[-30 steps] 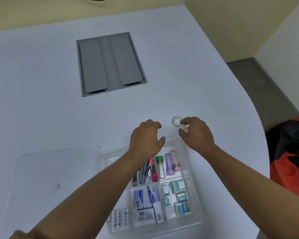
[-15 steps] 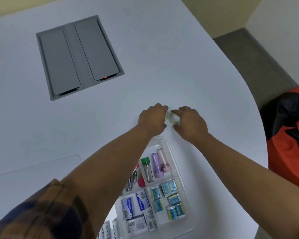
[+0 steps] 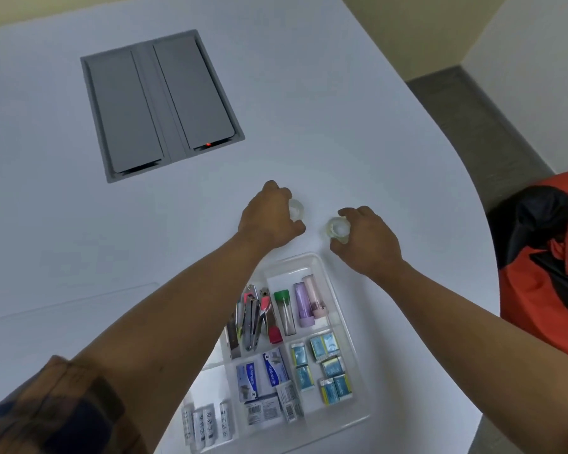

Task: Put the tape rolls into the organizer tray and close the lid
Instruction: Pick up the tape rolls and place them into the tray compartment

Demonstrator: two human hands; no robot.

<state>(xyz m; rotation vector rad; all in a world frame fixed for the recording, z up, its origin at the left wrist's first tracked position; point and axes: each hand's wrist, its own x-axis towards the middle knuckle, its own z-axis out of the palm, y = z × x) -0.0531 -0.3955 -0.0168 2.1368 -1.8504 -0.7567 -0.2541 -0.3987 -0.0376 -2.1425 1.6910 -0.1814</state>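
Observation:
Two small clear tape rolls are out on the white table just beyond the organizer tray (image 3: pixel 322 267). My left hand (image 3: pixel 269 217) is closed around one tape roll (image 3: pixel 296 209), which peeks out between its fingers. My right hand (image 3: pixel 368 239) pinches the other tape roll (image 3: pixel 336 230) by its right side. The clear tray lies open below both hands, its compartments filled with staplers, tubes, staple boxes and small packets. Its transparent lid (image 3: pixel 69 309) lies flat on the table to the left, partly hidden by my left arm.
A grey recessed cable hatch (image 3: pixel 158 103) sits in the table beyond my hands. The table's curved edge runs down the right side, with an orange and black bag (image 3: pixel 545 257) on the floor past it.
The hands, which were together over one spot, have drawn apart, and each now holds its own tape roll. The view has shifted slightly.

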